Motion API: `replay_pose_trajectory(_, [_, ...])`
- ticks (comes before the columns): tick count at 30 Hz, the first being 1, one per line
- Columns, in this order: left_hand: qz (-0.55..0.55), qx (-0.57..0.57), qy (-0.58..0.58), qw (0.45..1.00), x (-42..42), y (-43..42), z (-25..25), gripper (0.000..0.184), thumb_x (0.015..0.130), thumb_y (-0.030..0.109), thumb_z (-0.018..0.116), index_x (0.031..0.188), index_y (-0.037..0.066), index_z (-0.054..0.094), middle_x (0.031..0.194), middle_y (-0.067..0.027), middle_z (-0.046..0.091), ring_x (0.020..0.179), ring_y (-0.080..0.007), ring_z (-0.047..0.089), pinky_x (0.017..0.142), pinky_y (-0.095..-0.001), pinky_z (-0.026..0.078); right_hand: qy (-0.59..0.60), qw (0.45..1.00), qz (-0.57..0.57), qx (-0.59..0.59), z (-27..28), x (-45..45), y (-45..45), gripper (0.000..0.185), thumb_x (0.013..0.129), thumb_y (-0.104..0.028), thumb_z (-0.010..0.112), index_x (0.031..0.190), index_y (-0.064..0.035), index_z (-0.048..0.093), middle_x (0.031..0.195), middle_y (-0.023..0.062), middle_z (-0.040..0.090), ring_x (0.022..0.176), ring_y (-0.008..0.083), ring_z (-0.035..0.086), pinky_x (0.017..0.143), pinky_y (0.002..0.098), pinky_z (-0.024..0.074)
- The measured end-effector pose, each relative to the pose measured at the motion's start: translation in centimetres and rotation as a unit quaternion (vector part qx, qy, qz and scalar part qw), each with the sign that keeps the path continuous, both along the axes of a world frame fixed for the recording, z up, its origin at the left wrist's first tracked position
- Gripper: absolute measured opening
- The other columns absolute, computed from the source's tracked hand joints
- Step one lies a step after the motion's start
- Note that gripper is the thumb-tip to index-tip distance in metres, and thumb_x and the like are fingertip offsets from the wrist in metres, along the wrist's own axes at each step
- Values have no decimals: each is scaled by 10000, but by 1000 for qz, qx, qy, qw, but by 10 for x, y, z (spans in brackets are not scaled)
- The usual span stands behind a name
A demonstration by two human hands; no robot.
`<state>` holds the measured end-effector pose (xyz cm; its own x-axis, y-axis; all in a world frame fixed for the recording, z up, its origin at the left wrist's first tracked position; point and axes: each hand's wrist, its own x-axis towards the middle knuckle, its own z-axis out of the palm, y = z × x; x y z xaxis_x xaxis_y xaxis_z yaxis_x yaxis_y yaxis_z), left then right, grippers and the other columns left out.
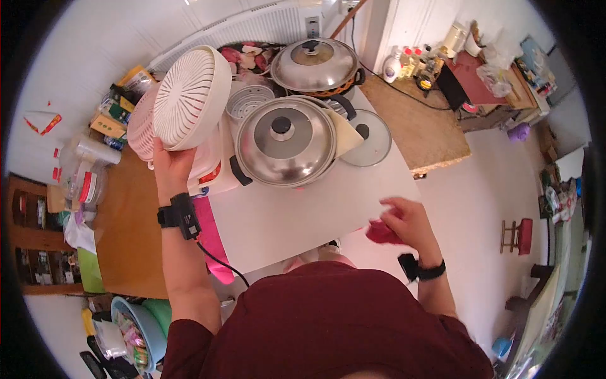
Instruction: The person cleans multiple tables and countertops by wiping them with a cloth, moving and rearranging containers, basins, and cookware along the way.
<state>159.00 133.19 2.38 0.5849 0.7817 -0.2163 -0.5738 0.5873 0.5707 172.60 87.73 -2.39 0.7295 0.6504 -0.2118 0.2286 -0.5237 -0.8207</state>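
Note:
My left hand [173,165] grips the lower rim of a white plastic colander [192,98], tilted up on its side with its slotted base toward me. Behind it leans a pink slotted basket [142,123], partly hidden. Over the table's right front edge, my right hand [407,221] is closed on a dark pink cloth [384,232], which hangs from the fingers. Between the hands, a lidded steel pot [287,142] with black handles stands on the white table [297,215].
Behind the pot are a lidded wok [315,66] and a steamer insert [249,101]. A glass lid [366,142] lies right of the pot. Bottles [410,63] stand on the brown counter [410,120]. A cable [221,259] runs from my left wrist. A small red stool [524,237] stands at right.

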Motion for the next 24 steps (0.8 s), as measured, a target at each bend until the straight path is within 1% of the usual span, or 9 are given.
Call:
replay_pose_trajectory(2, [15, 23, 9, 1000, -12, -6, 13, 494, 971, 373, 287, 1354, 65, 334, 1386, -129, 381, 1268, -307, 379, 1042, -521, 295, -86, 987, 71, 115, 11, 19, 51, 290, 750, -129, 646, 1021, -30, 618, 808, 158, 636, 690, 224, 637, 624, 306, 495])
replay_pose_trajectory(4, [56, 14, 10, 998, -27, -16, 23, 489, 975, 358, 294, 1364, 63, 328, 1405, -144, 350, 1290, -314, 341, 1065, -523, 255, -190, 961, 156, 124, 28, 38, 106, 328, 734, -160, 645, 1036, -39, 604, 897, 164, 628, 817, 297, 620, 714, 354, 492])
replay_pose_trajectory(12, [87, 116, 44, 988, -73, -9, 20, 475, 981, 340, 288, 1364, 60, 315, 1389, -143, 366, 1274, -295, 365, 1054, -508, 289, -284, 926, 247, 32, 29, 60, 250, 299, 718, -187, 612, 1000, -88, 609, 865, 150, 639, 832, 332, 606, 722, 427, 480])
replay_pose_trajectory(15, [61, 210, 88, 972, -42, 23, 5, 429, 975, 264, 358, 1315, 1, 351, 1329, -140, 428, 1203, -282, 443, 1037, -433, 346, -216, 934, 276, 64, 34, 40, 238, 277, 728, -200, 621, 984, -93, 613, 818, 145, 642, 777, 330, 615, 685, 426, 487])
replay_pose_trajectory(17, [143, 219, 184, 948, 13, 47, -13, 385, 954, 224, 415, 1262, -6, 400, 1261, -141, 478, 1108, -261, 510, 950, -406, 421, -156, 949, 264, 73, 37, 30, 214, 289, 738, -215, 637, 999, -93, 614, 804, 142, 641, 750, 324, 620, 673, 407, 491])
replay_pose_trajectory(19, [143, 283, 228, 920, 72, 70, -33, 498, 875, 207, 535, 1259, -60, 364, 1187, -175, 500, 1050, -244, 517, 914, -351, 407, -131, 960, 234, 76, 38, 23, 181, 326, 752, -243, 666, 1029, -81, 612, 765, 135, 641, 728, 313, 627, 653, 370, 496])
replay_pose_trajectory(20, [184, 302, 338, 872, 103, 81, -45, 499, 851, 190, 556, 1235, -73, 375, 1162, -185, 508, 1020, -245, 519, 874, -350, 419, -83, 975, 196, 61, 38, 18, 162, 320, 773, -241, 667, 1044, -82, 610, 766, 142, 642, 718, 300, 633, 636, 350, 496])
replay_pose_trajectory(21, [163, 317, 344, 869, 118, 53, -23, 530, 833, 194, 571, 1236, -87, 372, 1181, -200, 501, 1032, -264, 515, 877, -357, 417, -38, 987, 155, -12, 45, 12, 141, 317, 793, -238, 661, 1062, -80, 608, 774, 148, 644, 711, 283, 643, 628, 337, 498])
replay_pose_trajectory(24, [124, 334, 396, 846, 166, 85, -73, 566, 834, 246, 554, 1248, -92, 368, 1225, -239, 478, 1095, -301, 504, 922, -378, 401, -59, 995, 29, -71, 37, -5, 70, 319, 781, -186, 684, 1050, -34, 605, 781, 150, 651, 691, 238, 652, 644, 306, 508])
